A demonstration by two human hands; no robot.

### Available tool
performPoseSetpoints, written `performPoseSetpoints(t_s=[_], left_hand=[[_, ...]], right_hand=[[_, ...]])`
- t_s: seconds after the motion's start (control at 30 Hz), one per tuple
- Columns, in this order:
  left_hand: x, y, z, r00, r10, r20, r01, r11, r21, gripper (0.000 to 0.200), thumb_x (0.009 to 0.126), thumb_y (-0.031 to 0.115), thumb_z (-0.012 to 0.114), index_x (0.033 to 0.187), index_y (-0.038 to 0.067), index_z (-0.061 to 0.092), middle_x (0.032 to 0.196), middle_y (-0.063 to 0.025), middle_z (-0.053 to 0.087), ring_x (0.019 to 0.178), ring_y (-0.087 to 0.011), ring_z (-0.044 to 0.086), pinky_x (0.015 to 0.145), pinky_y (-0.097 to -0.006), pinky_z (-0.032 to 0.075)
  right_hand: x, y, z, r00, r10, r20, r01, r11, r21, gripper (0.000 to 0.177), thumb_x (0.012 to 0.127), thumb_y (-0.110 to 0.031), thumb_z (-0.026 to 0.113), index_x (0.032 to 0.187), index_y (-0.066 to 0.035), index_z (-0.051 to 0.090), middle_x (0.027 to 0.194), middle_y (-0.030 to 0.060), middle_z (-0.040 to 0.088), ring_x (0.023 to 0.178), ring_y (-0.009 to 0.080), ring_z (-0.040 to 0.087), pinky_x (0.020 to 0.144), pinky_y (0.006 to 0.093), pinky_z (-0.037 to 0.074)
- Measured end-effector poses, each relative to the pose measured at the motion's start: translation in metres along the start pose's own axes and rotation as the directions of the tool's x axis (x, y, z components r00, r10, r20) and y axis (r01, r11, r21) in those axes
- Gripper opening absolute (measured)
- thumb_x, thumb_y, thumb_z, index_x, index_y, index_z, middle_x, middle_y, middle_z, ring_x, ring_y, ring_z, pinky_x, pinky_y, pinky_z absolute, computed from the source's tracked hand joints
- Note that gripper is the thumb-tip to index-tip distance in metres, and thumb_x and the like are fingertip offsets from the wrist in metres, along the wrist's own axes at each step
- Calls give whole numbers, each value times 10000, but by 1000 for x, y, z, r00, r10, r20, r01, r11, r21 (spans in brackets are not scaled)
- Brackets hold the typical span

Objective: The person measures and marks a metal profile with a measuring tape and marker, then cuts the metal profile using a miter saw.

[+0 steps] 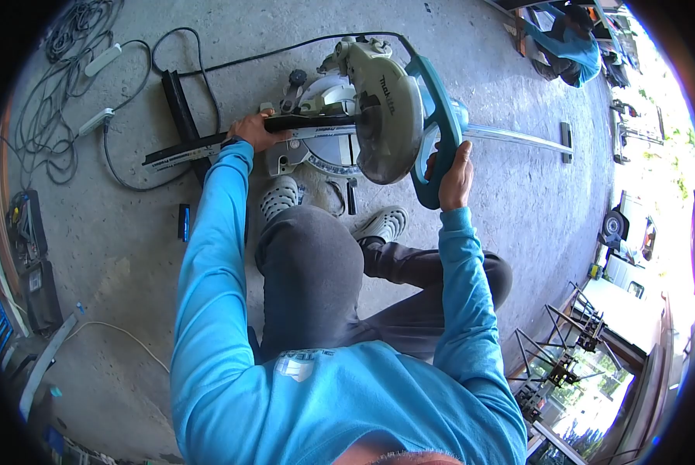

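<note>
Crouched on bare concrete floor [130,256], knees bent, both sleeves bright blue. Straight ahead, on the far side: miter saw [378,108], blade guard tipped down over the round table.

Across that table, running left to right: dark strip [196,149], long and narrow, left end sticking out well past the saw base. Held against the saw by left hand [258,130], palm down, fingers curled over the strip's far edge, just left of the blade.

Wrapped around the near end of the teal handle [440,116]: right hand [456,174], fingers closed tight.

Right of the saw, flat on the floor: thin pale metal rail [518,138], roughly in line with the strip. At left, a short black bar [181,101] crossing the strip at an angle. Far left: tangle of cables [53,116] and a white power strip [103,58].

Near side of the saw base: perforated shoe [277,198]. Left of it, a small blue item [183,222], kind not clear.
</note>
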State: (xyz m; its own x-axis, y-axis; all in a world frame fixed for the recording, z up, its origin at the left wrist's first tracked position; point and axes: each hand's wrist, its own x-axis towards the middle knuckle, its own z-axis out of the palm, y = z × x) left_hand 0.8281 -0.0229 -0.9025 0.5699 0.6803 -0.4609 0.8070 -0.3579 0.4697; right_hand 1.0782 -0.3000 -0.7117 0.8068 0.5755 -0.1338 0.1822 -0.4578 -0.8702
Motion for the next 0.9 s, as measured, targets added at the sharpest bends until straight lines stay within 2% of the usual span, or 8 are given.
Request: performPoseSetpoints(t_s=[0.4,0.9], left_hand=[[3,-3,3,1000,-15,14,15,1000,17,972,691,721,784,1483,213,539,1337,-189,656,1249,-377,622,1112,-451,458],[6,-5,7,1000,-9,-3,9,1000,4,970,689,700,805,1471,186,552,1336,-189,658,1248,-365,626,1110,-448,458]], right_hand=[[1,4,-1,1000,-4,-2,4,1000,21,803,1060,-652,233,1023,33,651,698,91,649,573,174,615,547,323,489],[0,1,-1,1000,-9,-1,9,1000,-6,837,1050,-677,219,1009,35,657,692,90,648,578,173,620,550,319,485]])
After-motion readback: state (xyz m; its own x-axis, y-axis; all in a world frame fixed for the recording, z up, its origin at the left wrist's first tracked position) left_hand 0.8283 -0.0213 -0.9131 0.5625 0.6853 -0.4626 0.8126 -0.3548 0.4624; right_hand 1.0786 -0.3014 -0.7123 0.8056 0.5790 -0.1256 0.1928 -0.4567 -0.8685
